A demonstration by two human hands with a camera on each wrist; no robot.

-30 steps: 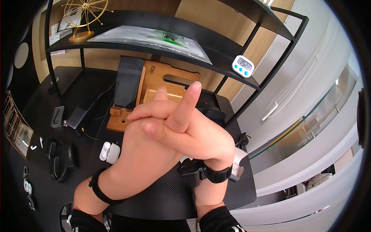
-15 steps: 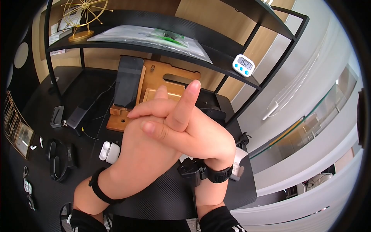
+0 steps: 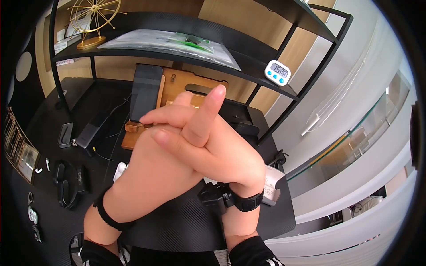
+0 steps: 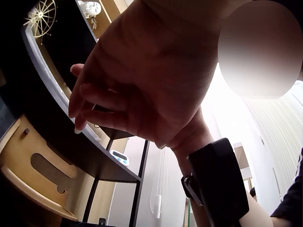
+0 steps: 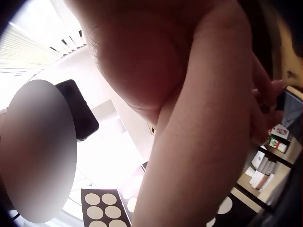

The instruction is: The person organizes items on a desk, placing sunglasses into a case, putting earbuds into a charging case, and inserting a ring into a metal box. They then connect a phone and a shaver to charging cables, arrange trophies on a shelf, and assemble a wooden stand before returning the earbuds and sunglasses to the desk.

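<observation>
My two hands are clasped together above the front of the desk. My left hand (image 3: 155, 166) comes from the lower left, back upward, a black band at its wrist. Across it lies my right hand (image 3: 230, 146), its thumb (image 3: 160, 136) pressing on the back of the left. One finger (image 3: 208, 108) sticks straight up from the clasp, and another points left. In the left wrist view the palm (image 4: 147, 75) shows with bent fingers, the other wrist close behind. The right wrist view holds mostly blurred skin (image 5: 189, 132). Part of the interlaced fingers is hidden.
Behind the hands, a dark phone (image 3: 146, 93) leans on a wooden stand (image 3: 171, 82). A white earbud case (image 3: 119, 172) is half covered by the left arm. A black shelf (image 3: 248, 75) carries a white timer (image 3: 277, 72). A black strap (image 3: 66, 186) and a power bank (image 3: 95, 131) lie left.
The clasped hands have shifted slightly left and up, now covering more of the earbud case and the wooden stand. The raised finger has moved left with them. The timer digits have changed.
</observation>
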